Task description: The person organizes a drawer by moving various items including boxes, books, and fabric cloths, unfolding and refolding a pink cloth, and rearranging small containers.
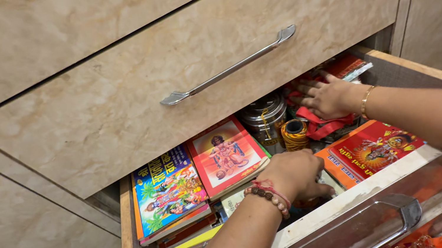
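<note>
Reaching into open drawer, left hand fingers curled among books, right hand fingers spread on red cloth

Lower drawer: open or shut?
Open. The lower drawer is pulled out; books and a steel tin show inside, with both hands reaching in.

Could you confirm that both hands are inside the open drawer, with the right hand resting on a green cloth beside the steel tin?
Not quite: the head view shows the right hand on a red cloth, not green. Both hands, including the left hand, are in the open drawer near the steel tin.
</note>
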